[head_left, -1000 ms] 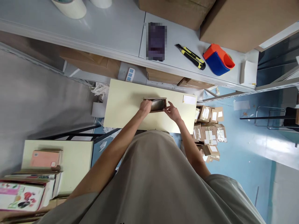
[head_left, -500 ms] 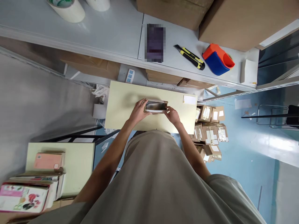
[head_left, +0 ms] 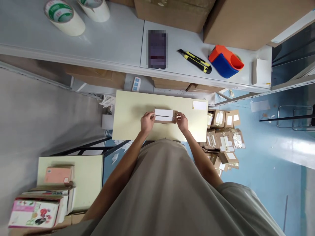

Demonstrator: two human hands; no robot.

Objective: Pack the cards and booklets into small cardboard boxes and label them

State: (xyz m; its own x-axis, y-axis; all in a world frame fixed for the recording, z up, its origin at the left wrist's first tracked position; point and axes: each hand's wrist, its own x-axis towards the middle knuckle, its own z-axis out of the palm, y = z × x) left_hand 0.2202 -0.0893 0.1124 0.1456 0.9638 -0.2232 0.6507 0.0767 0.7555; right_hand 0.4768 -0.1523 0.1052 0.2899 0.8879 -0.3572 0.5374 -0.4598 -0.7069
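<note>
A small cardboard box (head_left: 163, 113) rests on the pale yellow tabletop (head_left: 130, 105), white flaps lying across its top with a thin dark gap between them. My left hand (head_left: 147, 122) grips the box's left end, thumb and fingers bent around the corner. At the opposite end, my right hand (head_left: 182, 122) pinches the brown edge by the side flap. The inside of the box is hidden by the flaps. A white paper slip (head_left: 199, 105) lies on the table beyond my right hand.
A grey shelf (head_left: 118, 39) above the table's far side holds tape rolls (head_left: 65, 19), a blurred phone-like item (head_left: 157, 49), a utility knife (head_left: 194, 61) and a red-blue tape dispenser (head_left: 225, 61). Taped cartons (head_left: 223, 141) are piled right; booklets (head_left: 36, 209) are stacked lower left.
The box stood open on top with its dark inside showing; now its white flaps are folded over. Both hands have shifted slightly toward me, and the camera view has moved a little.
</note>
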